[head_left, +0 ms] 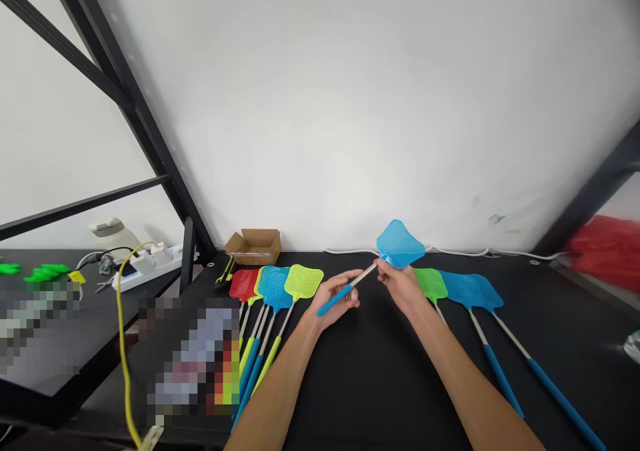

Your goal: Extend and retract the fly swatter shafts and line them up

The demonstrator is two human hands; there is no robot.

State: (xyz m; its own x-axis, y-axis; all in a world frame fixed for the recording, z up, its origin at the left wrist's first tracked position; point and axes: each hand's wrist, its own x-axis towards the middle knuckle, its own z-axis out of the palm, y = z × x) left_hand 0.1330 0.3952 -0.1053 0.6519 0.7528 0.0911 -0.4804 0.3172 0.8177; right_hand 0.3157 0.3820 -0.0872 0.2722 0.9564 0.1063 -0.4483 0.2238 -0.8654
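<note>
A blue fly swatter (pixel 400 243) is held up over the black table, its head at the upper right and its handle slanting down to the left. Near the base of the head, the fingers of my right hand (pixel 399 284) pinch the short metal shaft. My left hand (pixel 336 298) is closed loosely around the blue grip. To the left lie several fly swatters, among them a red one (pixel 242 283) and a yellow-green one (pixel 304 282). On the right, a green fly swatter (pixel 431 283) is partly hidden by my right arm, beside blue swatters (pixel 485 292) with long extended shafts.
An open cardboard box (pixel 255 246) stands against the wall. Black metal posts (pixel 150 138) rise at the left. A yellow cable (pixel 123 344) hangs in front of a white power strip (pixel 160 264). A red bag (pixel 607 248) lies at the far right.
</note>
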